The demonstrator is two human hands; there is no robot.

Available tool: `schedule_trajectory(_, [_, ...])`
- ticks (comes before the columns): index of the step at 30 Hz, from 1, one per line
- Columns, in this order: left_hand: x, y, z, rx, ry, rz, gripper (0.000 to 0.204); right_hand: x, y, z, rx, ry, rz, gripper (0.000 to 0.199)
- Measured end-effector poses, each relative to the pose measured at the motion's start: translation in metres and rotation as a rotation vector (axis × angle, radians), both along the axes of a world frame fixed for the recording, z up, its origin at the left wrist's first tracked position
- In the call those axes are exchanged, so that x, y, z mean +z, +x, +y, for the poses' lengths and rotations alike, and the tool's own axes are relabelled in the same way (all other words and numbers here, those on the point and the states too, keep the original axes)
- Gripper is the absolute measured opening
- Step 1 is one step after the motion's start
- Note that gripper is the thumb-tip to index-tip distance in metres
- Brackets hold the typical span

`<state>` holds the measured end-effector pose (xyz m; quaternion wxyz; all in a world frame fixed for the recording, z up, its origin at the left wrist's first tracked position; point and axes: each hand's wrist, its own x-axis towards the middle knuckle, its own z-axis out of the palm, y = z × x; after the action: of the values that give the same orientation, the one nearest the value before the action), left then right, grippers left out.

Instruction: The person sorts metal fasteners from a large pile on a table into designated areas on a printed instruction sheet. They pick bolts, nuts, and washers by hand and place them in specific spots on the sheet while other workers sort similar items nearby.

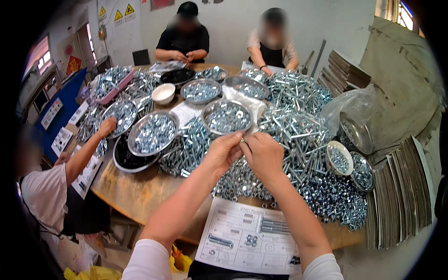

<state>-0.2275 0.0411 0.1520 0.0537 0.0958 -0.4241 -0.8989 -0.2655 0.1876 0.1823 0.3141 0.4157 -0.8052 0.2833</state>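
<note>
Pinching one small shiny metal fastener (242, 139) between both hands' fingertips, left hand (223, 151), right hand (262, 154), above heaped glinting bolts (298, 135).

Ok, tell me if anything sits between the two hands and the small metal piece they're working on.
Nothing visible does. The left hand and right hand meet fingertip to fingertip around the small metal piece, held above the heap of bolts and nuts; how they grip it is hidden.
</note>
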Motion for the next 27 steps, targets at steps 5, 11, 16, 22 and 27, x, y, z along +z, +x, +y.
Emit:
schedule_trajectory(5, [-0.023, 0.079, 0.053, -0.128, 0.081, -0.166, 0.038, -0.015, 0.063, 0.066, 0.157, 0.039, -0.200, 0.022])
schedule_trajectory(11, [-0.033, 0.151, 0.115, -0.292, 0.131, -0.296, 0.051, -0.025, 0.124, 0.138, 0.324, -0.068, -0.973, 0.045])
schedule_trajectory(16, [-0.040, 0.178, 0.149, -0.353, 0.176, -0.380, 0.047, -0.056, 0.150, 0.178, 0.347, -0.227, -1.175, 0.047])
schedule_trajectory(22, [-0.049, 0.191, 0.167, -0.336, 0.198, -0.418, 0.042, -0.056, 0.164, 0.194, 0.304, -0.199, -1.218, 0.050])
schedule_trajectory(27, [-0.051, 0.203, 0.177, -0.379, 0.207, -0.449, 0.041, -0.064, 0.175, 0.208, 0.298, -0.168, -1.174, 0.051])
